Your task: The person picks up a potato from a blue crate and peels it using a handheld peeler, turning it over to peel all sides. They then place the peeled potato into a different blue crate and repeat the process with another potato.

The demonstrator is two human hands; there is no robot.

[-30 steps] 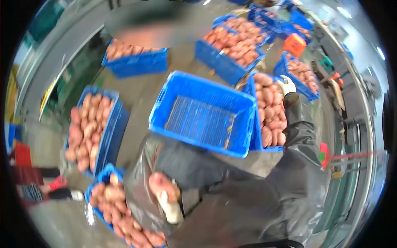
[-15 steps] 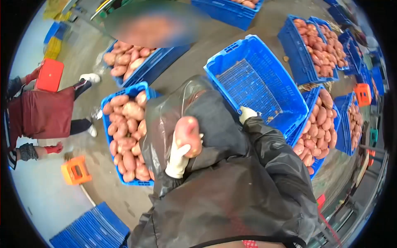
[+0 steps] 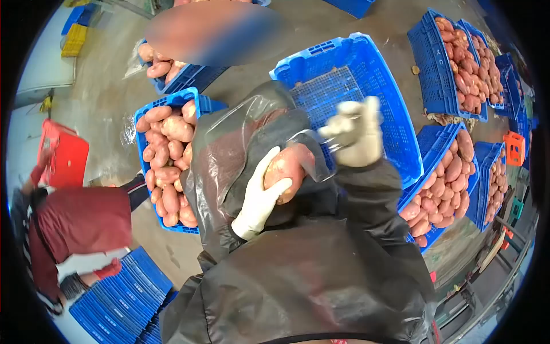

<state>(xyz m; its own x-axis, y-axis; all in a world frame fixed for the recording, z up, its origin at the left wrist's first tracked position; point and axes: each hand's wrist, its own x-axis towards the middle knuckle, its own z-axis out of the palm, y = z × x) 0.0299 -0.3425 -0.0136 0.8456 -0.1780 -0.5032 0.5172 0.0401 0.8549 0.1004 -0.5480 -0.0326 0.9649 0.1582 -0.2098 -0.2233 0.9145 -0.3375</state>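
My left hand (image 3: pixel 259 200), in a white glove, grips a large red-skinned potato (image 3: pixel 289 172) above my lap. My right hand (image 3: pixel 358 135), gloved too and smeared by motion, is closed around a thin, shiny metal tool (image 3: pixel 331 144). A blurred, see-through streak runs from that tool across the potato's right side. Beyond my right hand stands a blue plastic crate (image 3: pixel 395 109) with a mesh floor and small bits lying in it. Another blue crate (image 3: pixel 199 107) full of potatoes (image 3: pixel 171 152) is at my left knee.
To my right, potatoes (image 3: pixel 444 192) fill a tilted blue crate; more full crates (image 3: pixel 431 69) stand beyond it. At the left, a person in a dark red apron (image 3: pixel 86 221) is beside a red container (image 3: pixel 66 152). Stacked blue crates (image 3: pixel 123 295) lie at lower left.
My right hand has left the crate's rim and come up towards the potato with the metal tool. My left hand has moved the potato right and up. The person at left has shifted.
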